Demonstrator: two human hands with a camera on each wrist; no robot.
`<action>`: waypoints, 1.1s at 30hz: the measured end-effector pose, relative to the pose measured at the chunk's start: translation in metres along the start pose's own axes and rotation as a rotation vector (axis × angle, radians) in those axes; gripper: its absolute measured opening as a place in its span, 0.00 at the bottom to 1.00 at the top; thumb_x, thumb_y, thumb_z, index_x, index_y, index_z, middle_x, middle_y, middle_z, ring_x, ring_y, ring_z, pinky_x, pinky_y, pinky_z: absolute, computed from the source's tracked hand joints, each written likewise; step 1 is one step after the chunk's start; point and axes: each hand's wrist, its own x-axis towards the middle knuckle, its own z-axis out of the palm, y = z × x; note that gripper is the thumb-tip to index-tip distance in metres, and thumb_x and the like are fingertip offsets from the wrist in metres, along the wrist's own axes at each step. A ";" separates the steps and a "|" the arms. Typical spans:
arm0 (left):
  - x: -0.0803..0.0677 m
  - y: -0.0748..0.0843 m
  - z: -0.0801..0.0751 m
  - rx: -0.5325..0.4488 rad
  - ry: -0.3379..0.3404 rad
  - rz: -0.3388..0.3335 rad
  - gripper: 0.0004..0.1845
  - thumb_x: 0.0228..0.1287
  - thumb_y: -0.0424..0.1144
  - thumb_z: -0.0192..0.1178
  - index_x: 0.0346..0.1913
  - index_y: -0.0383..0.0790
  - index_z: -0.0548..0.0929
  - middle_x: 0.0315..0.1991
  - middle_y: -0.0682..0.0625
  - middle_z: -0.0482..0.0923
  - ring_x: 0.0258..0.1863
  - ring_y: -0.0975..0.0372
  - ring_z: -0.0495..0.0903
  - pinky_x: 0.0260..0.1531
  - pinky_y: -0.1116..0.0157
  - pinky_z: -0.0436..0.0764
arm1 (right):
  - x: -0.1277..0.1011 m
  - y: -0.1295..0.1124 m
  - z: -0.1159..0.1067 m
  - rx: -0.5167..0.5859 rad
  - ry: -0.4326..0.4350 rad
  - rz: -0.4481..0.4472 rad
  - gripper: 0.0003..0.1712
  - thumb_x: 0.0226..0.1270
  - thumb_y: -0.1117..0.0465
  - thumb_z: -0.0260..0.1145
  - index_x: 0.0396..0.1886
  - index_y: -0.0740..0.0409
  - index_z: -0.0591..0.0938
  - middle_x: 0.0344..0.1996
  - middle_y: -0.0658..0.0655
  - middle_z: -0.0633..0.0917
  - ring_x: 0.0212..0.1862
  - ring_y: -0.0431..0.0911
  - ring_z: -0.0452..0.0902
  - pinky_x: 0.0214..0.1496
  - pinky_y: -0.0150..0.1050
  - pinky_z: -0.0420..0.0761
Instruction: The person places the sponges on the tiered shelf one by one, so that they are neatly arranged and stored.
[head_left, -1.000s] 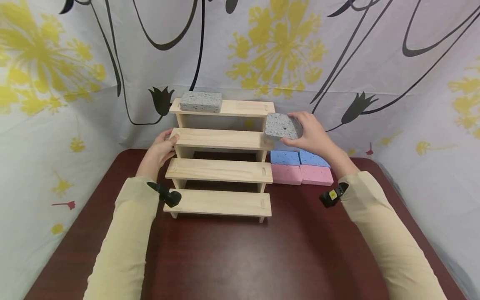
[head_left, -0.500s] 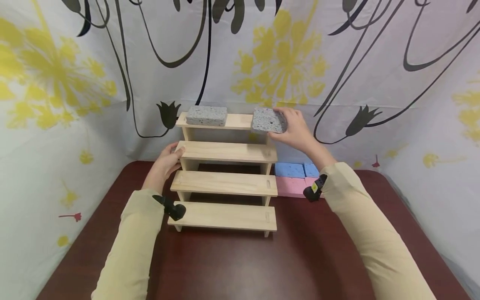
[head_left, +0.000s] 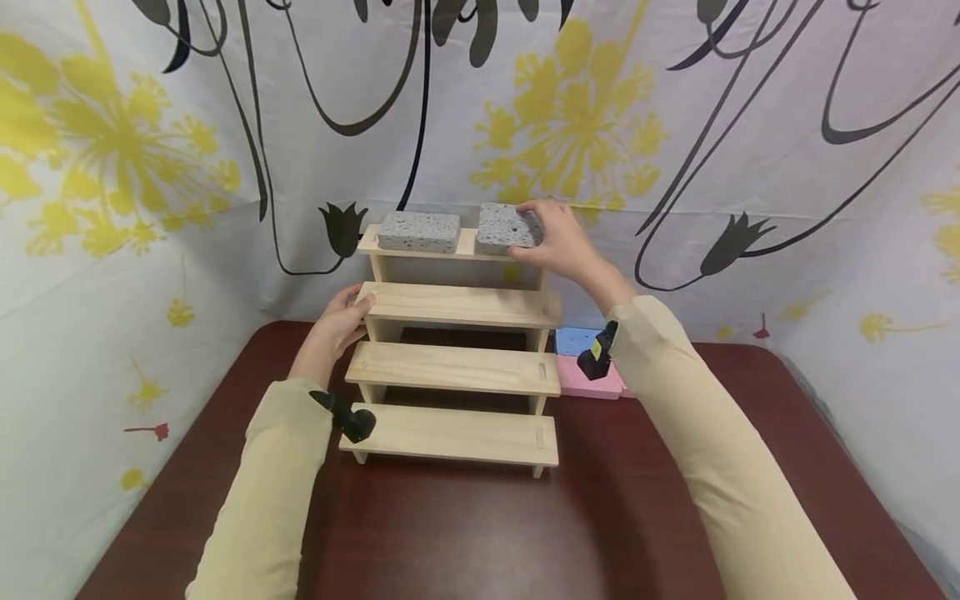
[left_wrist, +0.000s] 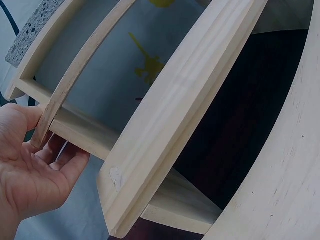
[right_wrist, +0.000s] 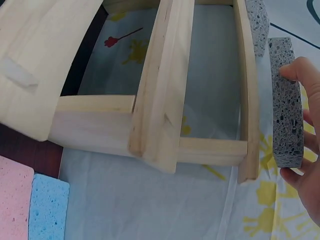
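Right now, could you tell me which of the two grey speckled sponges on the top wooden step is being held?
The right-hand grey speckled sponge: the right hand grips it, while the left-hand grey sponge lies untouched.

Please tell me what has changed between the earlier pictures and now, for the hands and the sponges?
The right hand, gripping a grey sponge, carried it from beside the wooden step shelf up and leftward to the top step, close to the other grey sponge. It has not let go. The left hand stayed on the shelf's left end; the blue sponge and pink sponge stayed on the table.
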 end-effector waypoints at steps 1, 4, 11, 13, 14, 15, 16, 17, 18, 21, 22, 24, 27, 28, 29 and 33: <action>0.000 0.000 0.000 -0.001 0.000 -0.001 0.33 0.73 0.45 0.42 0.74 0.49 0.41 0.74 0.40 0.46 0.71 0.51 0.55 0.71 0.56 0.57 | 0.002 -0.001 0.001 -0.001 -0.010 0.003 0.40 0.56 0.50 0.67 0.65 0.58 0.65 0.66 0.61 0.67 0.72 0.59 0.49 0.74 0.56 0.51; 0.000 0.000 -0.001 0.002 0.003 -0.005 0.33 0.73 0.45 0.42 0.74 0.49 0.41 0.74 0.40 0.46 0.71 0.50 0.55 0.71 0.56 0.57 | 0.005 -0.003 0.002 0.002 -0.032 0.015 0.40 0.56 0.50 0.67 0.66 0.58 0.65 0.67 0.60 0.66 0.72 0.59 0.48 0.74 0.56 0.51; 0.002 -0.003 0.002 -0.001 0.010 -0.013 0.33 0.73 0.45 0.43 0.74 0.49 0.42 0.73 0.40 0.47 0.71 0.50 0.56 0.71 0.56 0.57 | 0.012 0.000 0.008 -0.002 -0.074 0.035 0.40 0.58 0.49 0.66 0.67 0.59 0.64 0.68 0.63 0.65 0.71 0.60 0.49 0.74 0.56 0.51; 0.002 -0.003 0.002 -0.003 0.006 -0.013 0.33 0.73 0.45 0.43 0.74 0.50 0.43 0.73 0.40 0.48 0.71 0.50 0.57 0.71 0.56 0.57 | 0.013 0.001 0.010 -0.016 -0.085 0.027 0.39 0.59 0.50 0.65 0.66 0.61 0.65 0.67 0.64 0.66 0.70 0.60 0.53 0.73 0.55 0.53; 0.002 -0.004 0.002 0.000 0.003 -0.012 0.33 0.73 0.45 0.43 0.74 0.49 0.42 0.73 0.40 0.47 0.71 0.50 0.56 0.71 0.56 0.57 | 0.014 0.001 0.011 -0.020 -0.092 0.026 0.38 0.59 0.50 0.65 0.65 0.61 0.65 0.66 0.64 0.67 0.69 0.60 0.56 0.72 0.55 0.55; 0.002 -0.003 0.002 0.003 0.002 -0.011 0.33 0.73 0.45 0.43 0.74 0.49 0.42 0.73 0.40 0.47 0.71 0.50 0.56 0.71 0.56 0.57 | 0.015 0.002 0.013 -0.024 -0.096 0.024 0.37 0.60 0.50 0.65 0.65 0.62 0.66 0.65 0.64 0.68 0.68 0.60 0.57 0.71 0.54 0.57; 0.002 -0.003 0.001 0.007 0.003 -0.008 0.33 0.73 0.45 0.43 0.74 0.49 0.42 0.73 0.40 0.47 0.71 0.50 0.56 0.71 0.56 0.57 | 0.016 0.002 0.014 -0.025 -0.102 0.021 0.36 0.60 0.50 0.64 0.64 0.62 0.67 0.65 0.65 0.69 0.67 0.60 0.59 0.70 0.54 0.59; 0.002 -0.003 0.000 0.012 0.004 -0.007 0.33 0.73 0.46 0.43 0.74 0.49 0.42 0.73 0.40 0.47 0.71 0.50 0.56 0.71 0.56 0.57 | 0.017 0.002 0.015 -0.025 -0.109 0.015 0.35 0.61 0.50 0.63 0.63 0.63 0.68 0.64 0.64 0.70 0.67 0.59 0.61 0.70 0.53 0.61; 0.001 -0.003 -0.001 0.016 0.006 -0.007 0.33 0.73 0.46 0.42 0.74 0.49 0.42 0.74 0.40 0.46 0.71 0.50 0.56 0.71 0.56 0.57 | 0.018 0.002 0.016 -0.024 -0.115 0.011 0.34 0.62 0.50 0.63 0.63 0.63 0.69 0.64 0.64 0.70 0.66 0.59 0.62 0.69 0.52 0.63; -0.001 -0.002 -0.002 0.023 0.008 -0.005 0.33 0.73 0.46 0.42 0.74 0.49 0.41 0.74 0.40 0.45 0.71 0.50 0.55 0.71 0.56 0.57 | 0.017 0.001 0.015 -0.014 -0.132 0.003 0.31 0.64 0.51 0.62 0.62 0.63 0.70 0.64 0.63 0.70 0.67 0.58 0.62 0.69 0.52 0.63; -0.002 -0.002 -0.002 0.023 0.007 -0.004 0.33 0.73 0.45 0.42 0.74 0.49 0.40 0.74 0.40 0.44 0.71 0.50 0.55 0.71 0.56 0.57 | 0.017 0.001 0.015 -0.013 -0.137 -0.002 0.31 0.64 0.51 0.62 0.62 0.63 0.70 0.64 0.63 0.70 0.67 0.58 0.62 0.69 0.52 0.63; -0.002 -0.002 -0.002 0.024 0.004 -0.005 0.33 0.73 0.45 0.42 0.74 0.49 0.40 0.74 0.40 0.44 0.71 0.50 0.55 0.71 0.56 0.57 | 0.016 0.001 0.013 -0.007 -0.143 -0.012 0.31 0.64 0.52 0.62 0.62 0.63 0.69 0.64 0.63 0.70 0.67 0.58 0.61 0.70 0.51 0.62; -0.002 -0.001 0.000 0.030 0.001 -0.002 0.33 0.73 0.45 0.41 0.74 0.49 0.40 0.74 0.40 0.44 0.71 0.51 0.55 0.71 0.56 0.57 | 0.014 0.005 0.009 -0.009 -0.171 -0.032 0.32 0.65 0.52 0.61 0.64 0.63 0.68 0.65 0.64 0.68 0.69 0.58 0.59 0.71 0.51 0.60; -0.002 -0.001 0.001 0.031 -0.002 0.000 0.33 0.73 0.45 0.41 0.74 0.49 0.40 0.74 0.40 0.44 0.71 0.51 0.55 0.71 0.56 0.56 | 0.014 0.005 0.007 -0.022 -0.184 -0.036 0.33 0.65 0.52 0.61 0.65 0.63 0.67 0.66 0.64 0.67 0.70 0.58 0.57 0.73 0.52 0.57; -0.001 -0.001 0.001 0.034 -0.003 0.001 0.33 0.73 0.45 0.41 0.74 0.48 0.40 0.74 0.40 0.44 0.72 0.51 0.55 0.71 0.56 0.56 | 0.014 0.005 0.006 -0.040 -0.196 -0.041 0.33 0.66 0.51 0.60 0.66 0.62 0.66 0.67 0.65 0.65 0.70 0.58 0.56 0.74 0.52 0.54; -0.001 0.000 0.001 0.024 0.002 0.006 0.33 0.73 0.45 0.41 0.74 0.47 0.40 0.74 0.40 0.45 0.71 0.50 0.55 0.71 0.56 0.57 | 0.014 0.001 0.002 -0.128 -0.228 -0.020 0.35 0.67 0.48 0.58 0.69 0.57 0.62 0.71 0.65 0.57 0.72 0.61 0.47 0.75 0.57 0.45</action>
